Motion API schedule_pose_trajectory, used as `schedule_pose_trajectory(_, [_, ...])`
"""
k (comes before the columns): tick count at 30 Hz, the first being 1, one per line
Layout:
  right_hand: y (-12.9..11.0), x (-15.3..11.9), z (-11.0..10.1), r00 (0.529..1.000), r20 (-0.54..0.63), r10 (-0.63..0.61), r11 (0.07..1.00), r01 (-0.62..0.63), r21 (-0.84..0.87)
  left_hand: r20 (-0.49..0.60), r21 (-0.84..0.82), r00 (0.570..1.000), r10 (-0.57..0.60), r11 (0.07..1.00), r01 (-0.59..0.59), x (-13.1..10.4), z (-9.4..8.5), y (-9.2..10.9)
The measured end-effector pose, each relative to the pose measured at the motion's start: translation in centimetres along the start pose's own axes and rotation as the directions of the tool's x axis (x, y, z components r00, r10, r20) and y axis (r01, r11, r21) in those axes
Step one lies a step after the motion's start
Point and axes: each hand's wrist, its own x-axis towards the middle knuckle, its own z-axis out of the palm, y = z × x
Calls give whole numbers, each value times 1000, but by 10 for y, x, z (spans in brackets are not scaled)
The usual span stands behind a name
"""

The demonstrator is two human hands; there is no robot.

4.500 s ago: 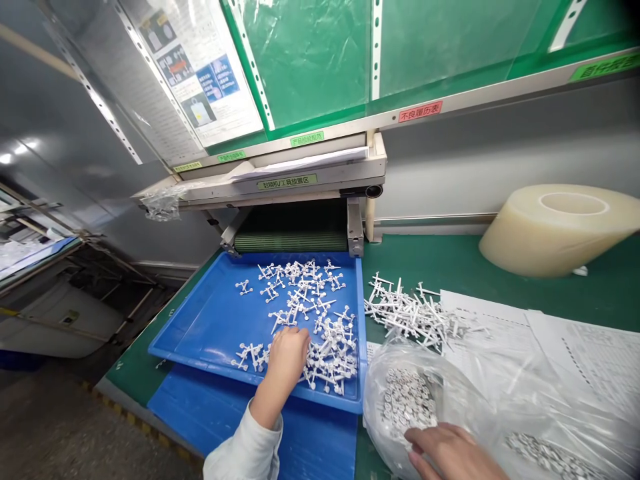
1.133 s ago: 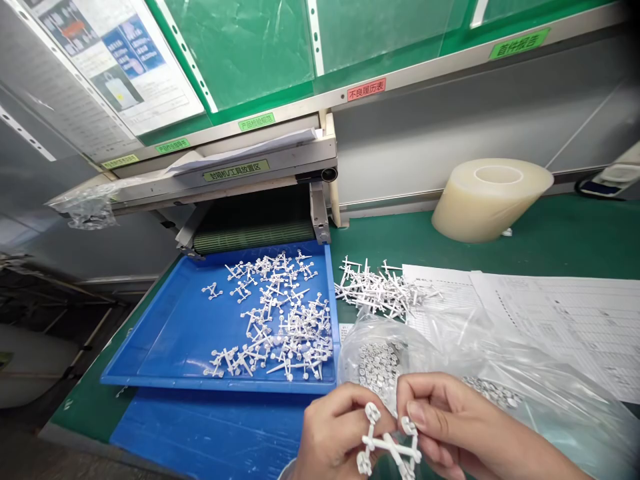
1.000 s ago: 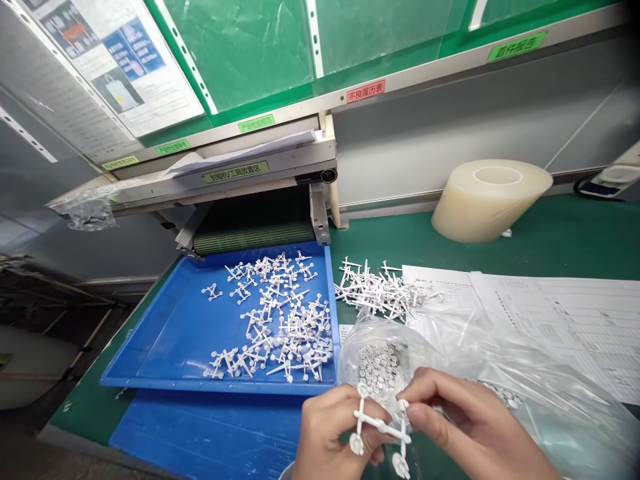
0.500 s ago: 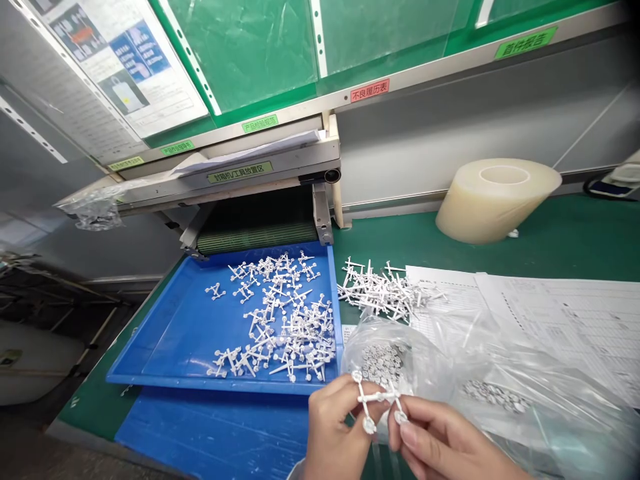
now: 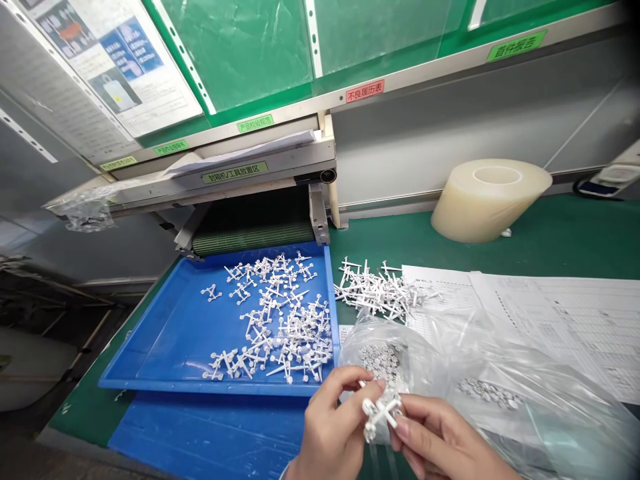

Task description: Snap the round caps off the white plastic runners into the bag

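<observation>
Both hands' grip pinching white cross-shaped plastic sprue, round-tipped arms

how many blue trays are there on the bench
2. The upper blue tray sits under the conveyor mouth, holding white plastic pieces. The lower blue tray lies beneath it, poking out toward the person, partly covered; more could be hidden underneath.
</observation>
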Motion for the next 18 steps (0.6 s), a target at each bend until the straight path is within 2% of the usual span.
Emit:
schedule_pose_trajectory(3, [-2,-2,-1,995,35,94,995,-95,42,86,214,972,221,948,-234,-4,-7,-1])
schedule_pose_trajectory(5, [-5,-4,-1,991,60,117,992,-119,36,121,291,959,257,914,-282,-9,-8,0])
schedule_pose_trajectory(8, [-9,-7,-1,999,11,30,997,-29,-77,24,278,989,147,949,-148,-14,-8,1])
schedule_pose_trajectory(10, [-9,-9,-1,996,-59,-65,982,53,-180,-20,163,999,38,986,-35,-13,-8,-1])
schedule_pose_trajectory(11, [-8,-10,-1,994,-72,-86,981,72,-178,-24,95,1000,-7,995,9,-12,-8,-2])
schedule_pose_trajectory(13, [-5,-13,-4,996,-49,-72,997,70,-31,-15,-23,996,-84,996,84,-8,-8,-3])
schedule_pose_trajectory(15, [0,-20,-11,999,-40,-15,986,21,165,15,-99,983,-181,978,182,-5,-7,-4])
schedule_pose_trajectory(16, [3,-25,-17,998,-56,22,979,-10,205,30,-128,970,-241,962,243,-5,-5,-5])
schedule_pose_trajectory(18, [10,-37,-33,984,-158,77,994,-63,94,69,-179,927,-368,910,375,-6,-1,-6])
